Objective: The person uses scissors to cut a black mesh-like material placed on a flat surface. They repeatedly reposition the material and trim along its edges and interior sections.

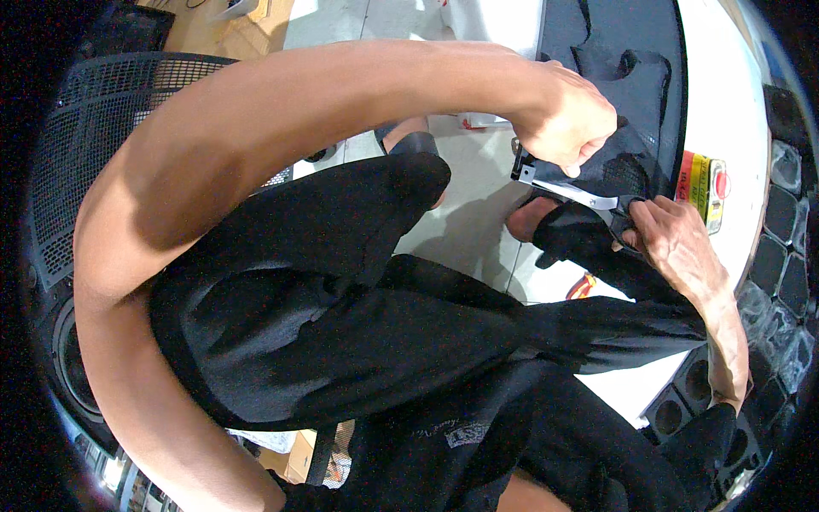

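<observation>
My right hand (682, 243) grips a pair of scissors (591, 196) by its black handles, the silver blades pointing left. My left hand (570, 119) is closed in a fist just above the blades; what its fingers hold is hidden. A small black piece with a shiny metal part (523, 164) shows at the blade tips, below the left hand. Whether it is in my fingers or between the blades, I cannot tell. Behind both hands lies a large black panel (636, 51) with moulded edges and a dark mesh area.
A yellow and red package (701, 192) with a red round spot lies on the white surface (725, 85) beside my right hand. Black items in clear plastic (781, 196) stand along the right. A black mesh grille (85, 145) is at the left. My black-trousered legs (341, 341) fill the middle.
</observation>
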Tool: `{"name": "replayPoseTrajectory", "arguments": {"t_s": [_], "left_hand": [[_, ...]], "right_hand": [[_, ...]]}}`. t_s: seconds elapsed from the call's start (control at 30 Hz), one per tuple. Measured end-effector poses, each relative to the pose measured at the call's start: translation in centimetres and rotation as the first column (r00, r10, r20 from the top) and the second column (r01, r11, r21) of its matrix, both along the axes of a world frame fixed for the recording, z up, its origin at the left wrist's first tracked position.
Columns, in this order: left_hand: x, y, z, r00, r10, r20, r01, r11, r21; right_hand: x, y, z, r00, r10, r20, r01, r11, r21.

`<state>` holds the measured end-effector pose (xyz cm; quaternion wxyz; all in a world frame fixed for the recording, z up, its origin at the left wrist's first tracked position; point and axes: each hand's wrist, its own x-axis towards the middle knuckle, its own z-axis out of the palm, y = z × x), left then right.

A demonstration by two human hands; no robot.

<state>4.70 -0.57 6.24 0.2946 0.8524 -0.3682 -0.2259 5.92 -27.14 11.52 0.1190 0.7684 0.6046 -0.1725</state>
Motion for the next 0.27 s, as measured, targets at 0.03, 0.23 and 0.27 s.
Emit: {"name": "replayPoseTrajectory", "arguments": {"t_s": [0.03, 0.23, 0.27], "left_hand": [[0.0, -0.1, -0.1, 0.999, 0.024, -0.024, -0.024, 1.000, -0.001], [0.3, -0.4, -0.1, 0.996, 0.050, -0.071, -0.050, 0.999, -0.005], [0.4, -0.5, -0.1, 0.995, 0.041, -0.088, -0.040, 0.999, 0.005]], "right_hand": [[0.1, -0.2, -0.2, 1.000, -0.003, 0.000, 0.003, 1.000, -0.002], [-0.1, -0.5, -0.3, 0.999, -0.044, -0.004, 0.044, 0.999, 0.000], [0.0, -0.6, -0.4, 0.998, -0.052, -0.017, 0.052, 0.998, -0.025]]}}
